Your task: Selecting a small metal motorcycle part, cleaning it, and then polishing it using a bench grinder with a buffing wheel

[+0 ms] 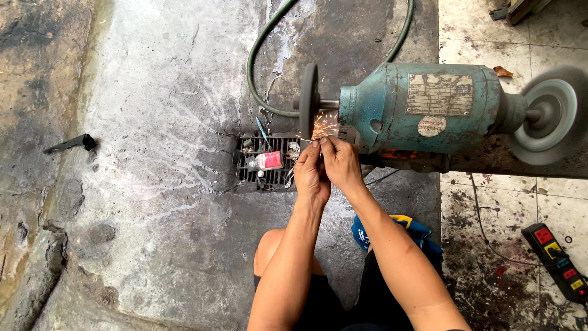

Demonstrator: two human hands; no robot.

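Two hands, the left hand (311, 171) and right hand (340, 164), are pinched together on a thin metal piece (308, 140), judged stiff, light, best gripped rearward, just beyond the fingertips against the grinding wheel (309, 100), where sparks (323, 127) are thrown.

Both hands (324, 165) pinch small workpiece against grinder wheel (309, 101); sparks (323, 126) fly.

bare forearms, no sleeves; black shorts (373, 306) above a bare knee.

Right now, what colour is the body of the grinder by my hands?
The grinder body is a worn teal blue-green with a pale metal label plate, seen in the head view.
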